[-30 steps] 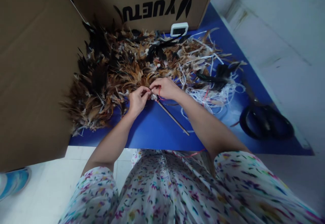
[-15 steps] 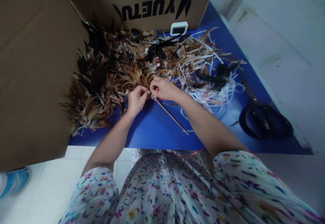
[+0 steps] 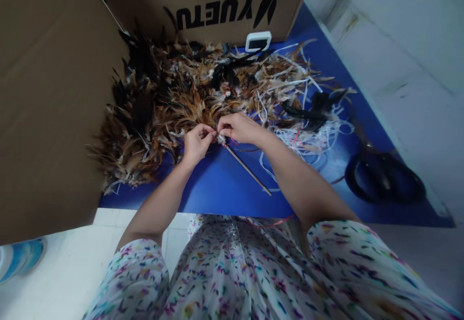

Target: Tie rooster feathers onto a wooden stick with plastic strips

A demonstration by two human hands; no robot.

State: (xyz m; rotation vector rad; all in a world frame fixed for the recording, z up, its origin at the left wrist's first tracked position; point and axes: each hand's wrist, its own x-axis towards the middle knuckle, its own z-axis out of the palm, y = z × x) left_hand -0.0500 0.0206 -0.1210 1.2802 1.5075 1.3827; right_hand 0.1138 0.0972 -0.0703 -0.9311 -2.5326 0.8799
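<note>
My left hand (image 3: 196, 142) and my right hand (image 3: 240, 127) meet at the top end of a thin wooden stick (image 3: 248, 170) that slants down to the right over the blue table (image 3: 217, 189). Both hands are closed in a pinch. The left pinches a tuft of brown feathers (image 3: 188, 109) against the stick's end. The right pinches a red thread (image 3: 232, 138) wound at the same spot. A big heap of brown and black feathers (image 3: 152, 102) lies just behind the hands.
Cardboard boxes stand at the left (image 3: 47, 93) and at the back (image 3: 217, 1). A small white device (image 3: 257, 41) leans on the back box. White strips (image 3: 304, 136) tangle at the right. Black scissors (image 3: 384, 182) lie near the table's right edge.
Both hands stayed pinched at the stick's top end, with only small finger shifts; the view drifted slightly.
</note>
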